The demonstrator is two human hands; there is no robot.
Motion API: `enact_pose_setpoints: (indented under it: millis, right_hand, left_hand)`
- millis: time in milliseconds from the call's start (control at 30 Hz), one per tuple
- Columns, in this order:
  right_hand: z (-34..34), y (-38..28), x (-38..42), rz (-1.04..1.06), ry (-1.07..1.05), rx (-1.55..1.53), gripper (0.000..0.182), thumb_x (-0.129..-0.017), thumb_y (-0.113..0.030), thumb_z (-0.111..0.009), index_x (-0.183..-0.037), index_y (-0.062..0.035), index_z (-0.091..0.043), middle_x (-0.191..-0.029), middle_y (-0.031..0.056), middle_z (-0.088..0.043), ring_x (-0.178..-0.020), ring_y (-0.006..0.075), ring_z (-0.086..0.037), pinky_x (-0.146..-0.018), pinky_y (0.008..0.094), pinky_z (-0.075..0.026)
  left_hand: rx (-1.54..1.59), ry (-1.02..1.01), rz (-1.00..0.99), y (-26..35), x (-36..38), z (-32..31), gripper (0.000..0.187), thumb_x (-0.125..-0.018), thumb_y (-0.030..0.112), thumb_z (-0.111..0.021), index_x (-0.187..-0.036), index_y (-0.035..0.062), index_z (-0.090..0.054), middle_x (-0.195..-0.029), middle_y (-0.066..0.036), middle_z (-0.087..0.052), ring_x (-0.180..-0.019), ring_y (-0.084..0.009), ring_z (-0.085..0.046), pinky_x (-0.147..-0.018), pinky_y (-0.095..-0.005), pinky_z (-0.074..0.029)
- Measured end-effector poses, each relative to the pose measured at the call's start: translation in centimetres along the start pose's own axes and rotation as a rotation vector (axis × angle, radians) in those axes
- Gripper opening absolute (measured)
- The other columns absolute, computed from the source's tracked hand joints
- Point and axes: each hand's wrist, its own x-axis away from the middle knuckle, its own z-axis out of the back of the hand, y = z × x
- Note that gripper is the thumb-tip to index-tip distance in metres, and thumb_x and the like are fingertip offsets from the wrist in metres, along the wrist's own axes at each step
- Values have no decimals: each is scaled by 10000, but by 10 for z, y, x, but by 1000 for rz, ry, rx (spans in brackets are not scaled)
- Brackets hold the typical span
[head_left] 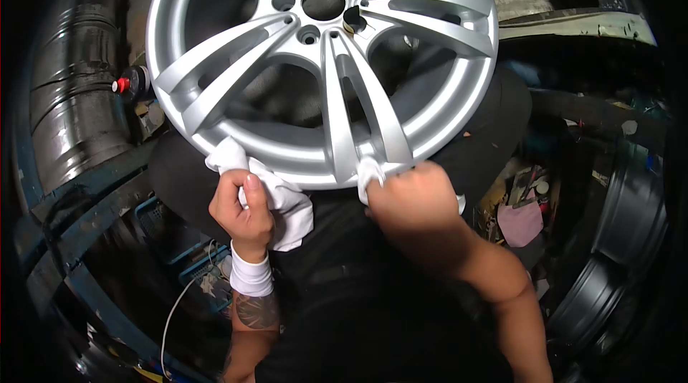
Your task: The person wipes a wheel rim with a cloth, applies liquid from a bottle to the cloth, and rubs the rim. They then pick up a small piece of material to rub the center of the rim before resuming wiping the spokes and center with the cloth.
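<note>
A large silver alloy wheel rim (373,96) with paired spokes rests in front of me, its near edge by my lap. My left hand (242,211) is closed around a white cloth (290,207), which drapes below the fist and touches the rim's lower left edge. At the foot of the lower spoke pair, my right hand (414,200) is closed, slightly blurred, on another piece of white cloth (370,171) pressed to the rim edge. A small dark and gold piece (353,19) sits at one bolt hole beside the centre bore.
Stacked dark metal wheels (75,68) stand at the left, near a dark bottle with a red cap (123,85). Blue baskets (204,268) lie low on the left. More black rims (609,261) are at the right, beside a pink cloth (521,222) among clutter.
</note>
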Motion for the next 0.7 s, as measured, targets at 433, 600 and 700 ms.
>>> enact_pose_setpoints:
  millis: [433, 600, 700]
  right_hand:
    - [10, 35, -11, -29, -7, -153, 407, -770, -450, -814, -904, -96, -665, -661, 87, -673, -650, 322, -694, -575, 422, -489]
    - [25, 17, -11, 28, -262, 12, 370, -788, -376, -822, -880, -61, -651, -666, 92, -682, -665, 306, -710, -586, 413, -502]
    - [15, 25, -12, 55, -152, -23, 359, -779, -356, -827, -892, -60, -660, -662, 80, -683, -643, 284, -704, -587, 394, -495]
  left_hand:
    - [-9, -6, -9, 3, 2, -3, 184, -968, 95, -611, -830, -25, -590, -701, -111, -594, -605, -191, -547, -594, -304, -451]
    - [-1, 17, -30, -1, 2, -5, 176, -966, 89, -608, -832, -24, -591, -682, -108, -579, -585, -191, -534, -578, -307, -442]
    - [-4, 33, -8, 2, 1, -6, 176, -965, 92, -613, -831, -20, -594, -681, -102, -584, -593, -183, -544, -586, -298, -449]
